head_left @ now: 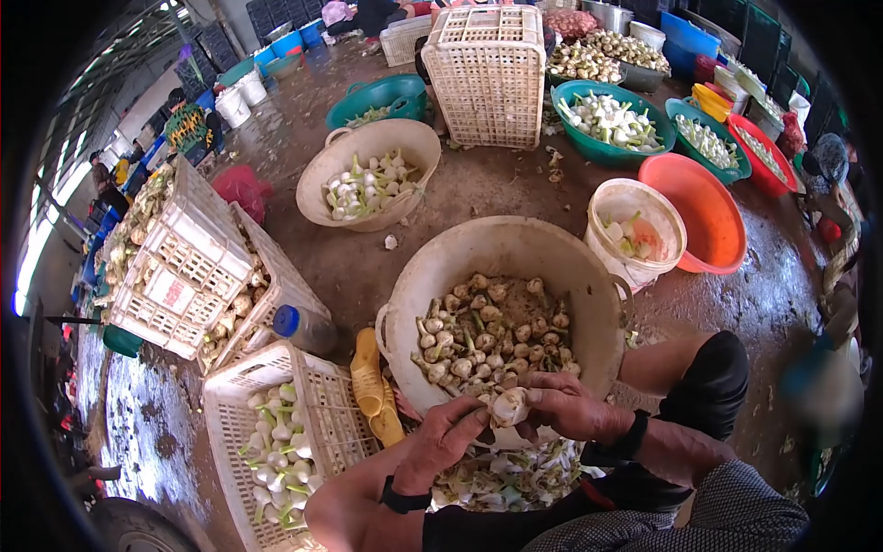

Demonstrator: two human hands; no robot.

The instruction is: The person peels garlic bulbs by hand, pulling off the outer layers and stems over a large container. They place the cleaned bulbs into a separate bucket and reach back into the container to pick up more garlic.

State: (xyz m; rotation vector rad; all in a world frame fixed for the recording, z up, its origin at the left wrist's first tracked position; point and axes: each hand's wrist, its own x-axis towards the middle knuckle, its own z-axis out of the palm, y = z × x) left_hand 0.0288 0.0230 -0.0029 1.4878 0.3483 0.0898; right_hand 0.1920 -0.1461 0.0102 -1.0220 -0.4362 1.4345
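Left hand (446,440) and right hand (572,408) both pinch one bulb (509,405) above the tub (501,230) — we judge slick skin could let it slip; it would drop among the rest

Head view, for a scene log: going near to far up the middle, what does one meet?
Nearest first: peelings → bulb held by left hand and right hand → big tub of unpeeled bulbs → cream basin of white bulbs → teal basin.
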